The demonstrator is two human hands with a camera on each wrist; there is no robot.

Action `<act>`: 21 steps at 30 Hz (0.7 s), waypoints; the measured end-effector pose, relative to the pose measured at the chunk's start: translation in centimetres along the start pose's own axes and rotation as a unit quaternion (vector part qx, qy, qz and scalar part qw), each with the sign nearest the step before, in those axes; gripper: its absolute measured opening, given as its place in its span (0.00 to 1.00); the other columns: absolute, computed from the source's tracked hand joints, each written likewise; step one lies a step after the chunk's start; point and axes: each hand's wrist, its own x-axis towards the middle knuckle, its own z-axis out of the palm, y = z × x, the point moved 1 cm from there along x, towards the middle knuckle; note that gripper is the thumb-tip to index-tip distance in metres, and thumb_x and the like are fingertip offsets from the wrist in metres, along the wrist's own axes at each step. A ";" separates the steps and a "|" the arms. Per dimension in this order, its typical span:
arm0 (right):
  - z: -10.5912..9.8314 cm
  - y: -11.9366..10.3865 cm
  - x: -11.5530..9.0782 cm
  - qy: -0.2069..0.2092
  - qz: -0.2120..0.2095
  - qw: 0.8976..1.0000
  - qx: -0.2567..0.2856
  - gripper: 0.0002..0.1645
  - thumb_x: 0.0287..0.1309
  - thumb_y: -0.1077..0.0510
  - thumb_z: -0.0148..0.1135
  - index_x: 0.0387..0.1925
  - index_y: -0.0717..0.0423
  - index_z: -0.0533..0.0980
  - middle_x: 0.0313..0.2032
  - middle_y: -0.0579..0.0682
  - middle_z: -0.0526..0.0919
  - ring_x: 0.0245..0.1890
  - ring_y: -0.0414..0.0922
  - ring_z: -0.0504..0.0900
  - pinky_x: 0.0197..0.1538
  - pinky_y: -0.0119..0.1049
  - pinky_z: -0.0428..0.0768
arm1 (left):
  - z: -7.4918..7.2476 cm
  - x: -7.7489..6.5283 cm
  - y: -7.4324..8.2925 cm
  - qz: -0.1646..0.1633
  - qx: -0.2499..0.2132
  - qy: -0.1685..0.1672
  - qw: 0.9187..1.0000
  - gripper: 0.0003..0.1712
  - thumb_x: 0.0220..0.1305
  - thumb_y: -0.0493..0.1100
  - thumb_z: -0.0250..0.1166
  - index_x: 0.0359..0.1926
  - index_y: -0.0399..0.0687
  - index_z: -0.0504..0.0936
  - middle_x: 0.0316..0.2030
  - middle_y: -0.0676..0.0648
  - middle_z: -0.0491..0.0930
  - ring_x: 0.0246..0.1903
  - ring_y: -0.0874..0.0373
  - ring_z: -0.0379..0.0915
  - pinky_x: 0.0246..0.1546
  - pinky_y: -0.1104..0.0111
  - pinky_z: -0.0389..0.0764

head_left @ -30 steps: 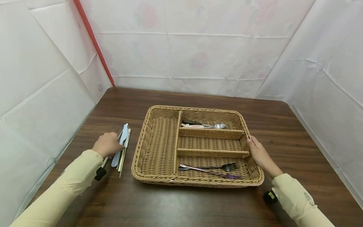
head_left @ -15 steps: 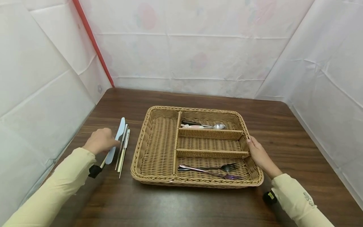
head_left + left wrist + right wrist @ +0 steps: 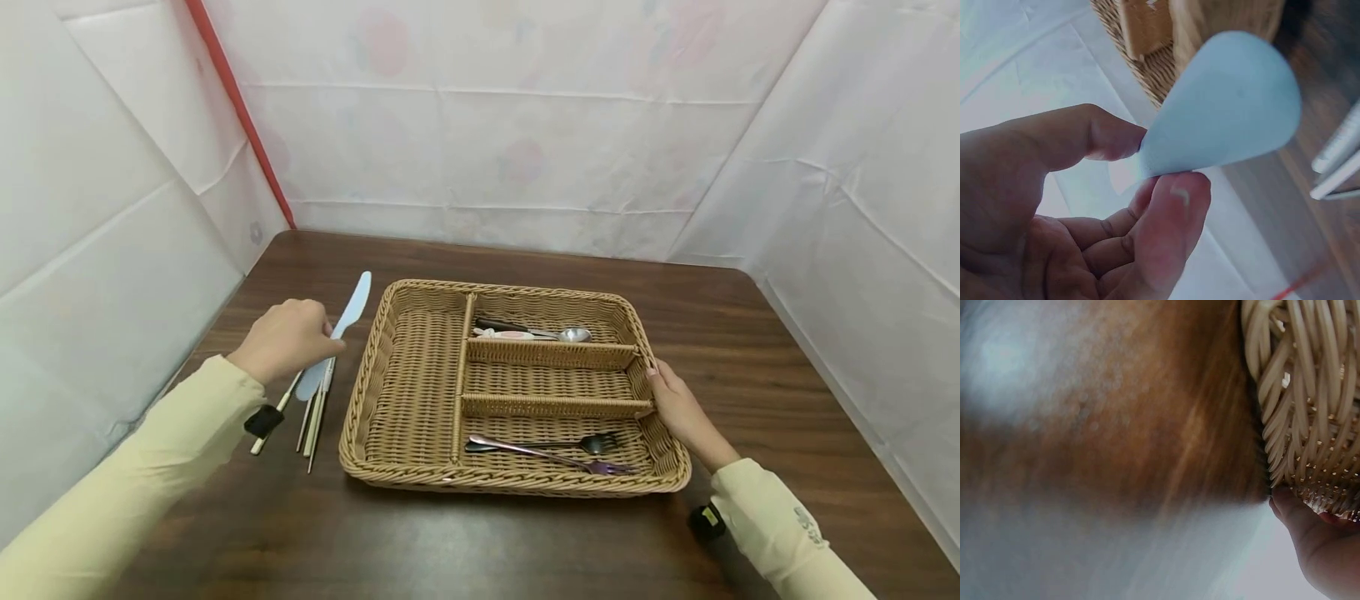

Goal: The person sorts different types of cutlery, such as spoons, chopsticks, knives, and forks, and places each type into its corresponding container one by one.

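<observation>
Knife (image 3: pixel 353 307), light blue, pinched by left hand (image 3: pixel 287 340), thumb against fingers, held over chopsticks (image 3: pixel 316 417) left of wicker basket (image 3: pixel 525 481). Right hand (image 3: pixel 684 410) grips basket's right rim. Spoons (image 3: pixel 575 335) in far-right compartment; forks (image 3: pixel 597 444) in near-right.

Blurred brown, probably tabletop (image 3: pixel 1160 425), right hand (image 3: pixel 1330 553) cut off, knife (image 3: pixel 356 305) partly hidden

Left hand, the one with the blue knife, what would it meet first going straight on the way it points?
Probably the basket, at its left side: in the head view that lies just ahead of the left hand. The hand's height is unclear, so it might pass above.
</observation>
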 end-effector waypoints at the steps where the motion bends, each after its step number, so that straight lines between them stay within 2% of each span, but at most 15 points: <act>1: 0.0 0.0 0.0 0.000 0.002 1.000 0.000 0.35 0.75 0.48 0.26 0.70 0.69 0.46 0.63 0.76 0.58 0.63 0.68 0.58 0.62 0.62 0.57 | -0.1 0.2 0.5 0.004 0.004 0.000 1.000 0.23 0.51 0.42 0.61 0.10 0.54 0.57 0.11 0.57 0.50 0.14 0.63 0.44 0.15 0.70 0.49; 5: 0.0 -0.2 -0.1 -0.001 0.003 1.000 -0.008 0.35 0.75 0.48 0.26 0.70 0.70 0.46 0.63 0.76 0.58 0.64 0.69 0.58 0.62 0.62 0.58 | -0.2 0.8 2.4 0.043 0.015 0.005 0.999 0.26 0.53 0.41 0.63 0.08 0.54 0.57 0.09 0.58 0.49 0.13 0.64 0.42 0.14 0.72 0.48; 10: 0.0 -0.2 0.0 0.006 -0.004 1.000 -0.016 0.34 0.75 0.49 0.27 0.69 0.72 0.48 0.63 0.76 0.58 0.65 0.69 0.56 0.63 0.62 0.56 | -0.1 1.4 4.3 0.085 0.010 0.009 0.996 0.26 0.53 0.39 0.64 0.07 0.53 0.60 0.07 0.59 0.52 0.11 0.65 0.46 0.13 0.72 0.52; 15: 0.0 -0.1 0.0 0.006 -0.006 1.000 -0.019 0.34 0.75 0.49 0.26 0.69 0.72 0.49 0.63 0.76 0.58 0.65 0.69 0.56 0.63 0.62 0.56 | 0.5 2.0 5.3 0.083 -0.018 -0.009 0.996 0.24 0.52 0.34 0.62 0.07 0.51 0.62 0.07 0.57 0.57 0.09 0.65 0.53 0.11 0.73 0.62; 21: 0.0 -0.1 0.1 0.004 -0.003 1.000 -0.013 0.33 0.75 0.50 0.26 0.69 0.71 0.48 0.63 0.75 0.58 0.65 0.68 0.56 0.63 0.62 0.56 | 1.9 3.1 6.0 0.067 -0.031 -0.038 0.997 0.22 0.53 0.32 0.61 0.12 0.49 0.60 0.10 0.55 0.54 0.11 0.64 0.47 0.12 0.73 0.60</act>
